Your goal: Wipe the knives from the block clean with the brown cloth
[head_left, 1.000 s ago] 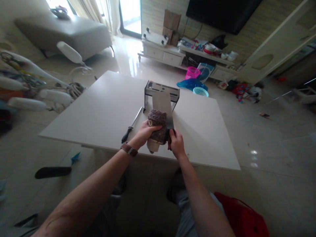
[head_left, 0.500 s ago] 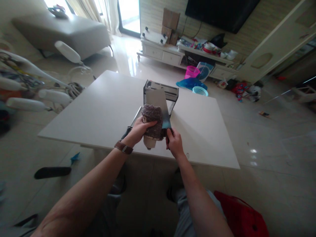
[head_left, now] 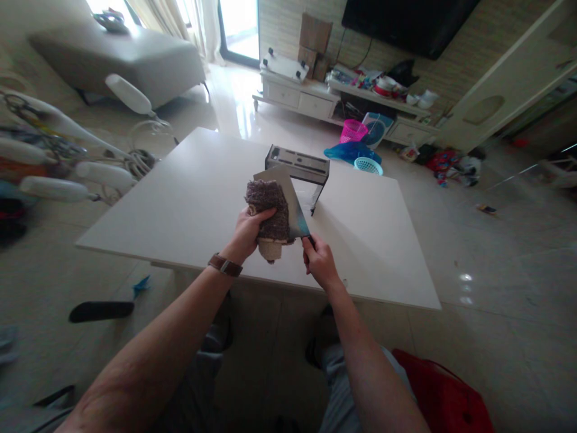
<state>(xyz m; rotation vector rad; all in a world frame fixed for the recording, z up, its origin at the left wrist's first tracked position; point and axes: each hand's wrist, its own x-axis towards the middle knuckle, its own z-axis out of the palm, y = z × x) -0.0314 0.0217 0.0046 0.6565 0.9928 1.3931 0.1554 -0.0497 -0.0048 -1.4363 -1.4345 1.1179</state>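
My left hand (head_left: pixel 246 231) is closed on a fuzzy grey-brown cloth (head_left: pixel 269 211) and presses it against the flat of a wide cleaver blade (head_left: pixel 293 201). My right hand (head_left: pixel 319 261) is wrapped round the cleaver's handle, with the blade tilted up and to the left. Both hands are held above the near part of the white table (head_left: pixel 189 204). Just behind the blade, a dark knife block (head_left: pixel 300 165) with slots in its top stands on the table. A watch with a brown strap is on my left wrist.
Behind my left hand the sharpening steel is hidden. White-padded exercise gear (head_left: pixel 58 162) crowds the left. On the floor beyond the table lie a pink basket (head_left: pixel 352 130) and a blue basket (head_left: pixel 368 165). A red bag (head_left: pixel 444 397) sits near my right knee.
The cleaver and cloth have moved left and the blade has tilted leftward. The cloth has slid up along the blade. The sharpening steel, visible earlier, is now covered by my left hand.
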